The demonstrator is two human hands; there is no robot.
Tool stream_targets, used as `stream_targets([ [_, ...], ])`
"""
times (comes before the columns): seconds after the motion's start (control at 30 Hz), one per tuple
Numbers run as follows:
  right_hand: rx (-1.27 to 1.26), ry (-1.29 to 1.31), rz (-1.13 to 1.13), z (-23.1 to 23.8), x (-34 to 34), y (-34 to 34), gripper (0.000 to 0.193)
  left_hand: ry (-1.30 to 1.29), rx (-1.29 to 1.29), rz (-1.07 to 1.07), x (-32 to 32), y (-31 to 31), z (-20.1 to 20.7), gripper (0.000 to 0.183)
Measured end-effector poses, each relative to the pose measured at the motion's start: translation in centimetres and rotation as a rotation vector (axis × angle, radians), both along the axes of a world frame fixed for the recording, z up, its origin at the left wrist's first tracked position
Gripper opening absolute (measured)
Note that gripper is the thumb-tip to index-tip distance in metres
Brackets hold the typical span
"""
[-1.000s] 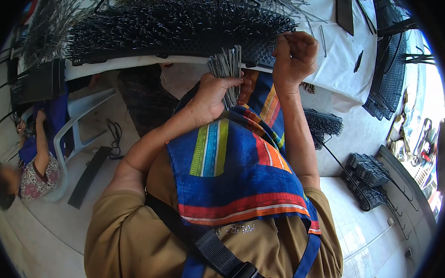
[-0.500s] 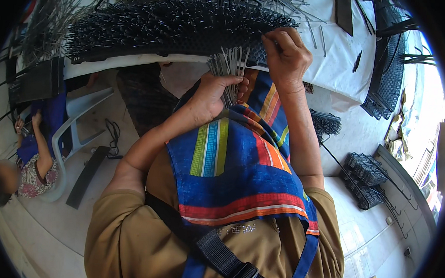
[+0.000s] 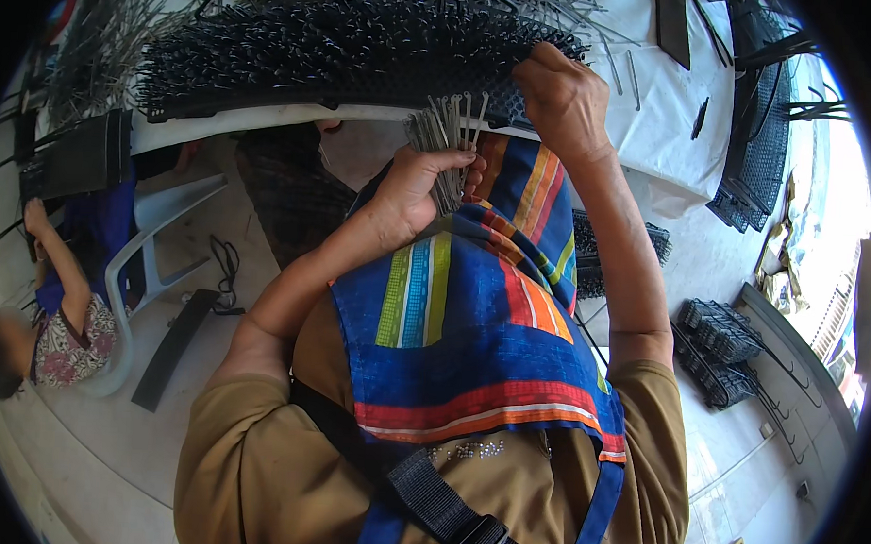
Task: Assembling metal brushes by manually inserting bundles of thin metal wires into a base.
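My left hand [image 3: 410, 188] is closed round a bundle of thin metal pins [image 3: 445, 127], whose looped ends fan out above the thumb. Just beyond it lies a long black perforated rack [image 3: 501, 106], densely filled with upright dark pins [image 3: 348, 49]. At the rack's right end, my right hand [image 3: 565, 98] is held with its fingers curled together over the edge. What those fingers pinch, if anything, is hidden behind the hand.
Loose metal pins [image 3: 104, 73] are heaped behind the rack on a white-covered table [image 3: 655, 136]. To the left, a co-worker [image 3: 74, 324] sits on a pale plastic chair [image 3: 140, 249]. Black wire racks [image 3: 720, 333] lie on the floor at right.
My right hand has tipped forward, its fingers now lower over the rack's end. My left hand keeps its bundle in nearly the same spot. The co-worker's arm has reached up to a dark panel.
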State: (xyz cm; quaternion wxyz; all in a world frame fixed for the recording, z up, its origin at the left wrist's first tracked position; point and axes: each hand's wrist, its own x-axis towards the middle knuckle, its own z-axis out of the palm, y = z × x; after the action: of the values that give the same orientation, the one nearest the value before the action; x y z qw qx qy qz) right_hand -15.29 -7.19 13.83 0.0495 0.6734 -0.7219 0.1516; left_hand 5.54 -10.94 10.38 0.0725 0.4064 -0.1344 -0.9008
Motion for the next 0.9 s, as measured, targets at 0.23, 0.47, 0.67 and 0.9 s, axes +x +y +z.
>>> stream_targets([
  [0.23, 0.024, -1.091, -0.352, -0.6, 4.2, 1.5, 0.023, 0.102, -0.041, -0.014, 0.8, -0.6, 0.4, 0.016],
  [0.47, -0.104, -1.621, -0.433, -1.9, 7.1, 0.6, 0.018, 0.055, -0.036, 0.052, 2.0, -1.2, 0.7, 0.019],
  [0.67, -0.441, -1.280, -0.350, -0.7, 7.8, -1.9, 0.017, -0.115, -0.087, 0.136, 4.3, -1.4, -0.8, 0.018],
  [0.9, -0.535, -0.688, -0.186, -0.9, 7.9, -5.3, 0.011, -0.085, -0.115, 0.191, 4.4, -2.1, 0.1, 0.015],
])
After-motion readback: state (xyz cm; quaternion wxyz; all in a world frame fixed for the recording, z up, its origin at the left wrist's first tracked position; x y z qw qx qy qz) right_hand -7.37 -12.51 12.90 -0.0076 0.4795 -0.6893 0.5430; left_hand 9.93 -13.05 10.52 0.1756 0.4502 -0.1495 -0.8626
